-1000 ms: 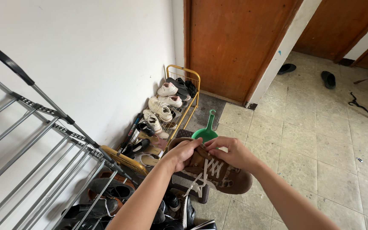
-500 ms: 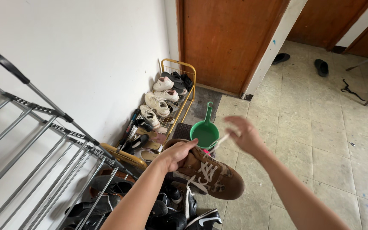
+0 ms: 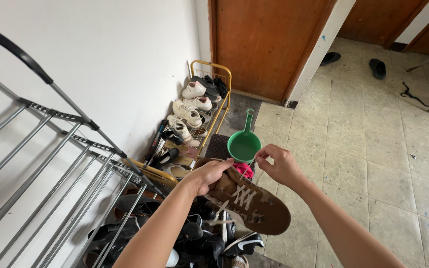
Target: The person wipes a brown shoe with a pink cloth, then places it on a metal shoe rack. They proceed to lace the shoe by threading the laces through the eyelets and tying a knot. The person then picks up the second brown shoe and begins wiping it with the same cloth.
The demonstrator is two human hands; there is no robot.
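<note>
Two hands on brown shoe (image 3: 250, 202), above the dark shoe pile (image 3: 199, 240): left hand (image 3: 209, 174) gripping its heel edge, right hand (image 3: 279, 165) pinching white lace (image 3: 255, 160), open tiled floor (image 3: 373, 164) rightward.

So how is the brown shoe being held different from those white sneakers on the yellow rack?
The brown shoe is up in the air, gripped at the heel by the left hand; the white sneakers sit lined up on the yellow rack. It is tan-brown, they are white. The right hand pinches its lace; theirs are untouched. All have white laces.
</note>
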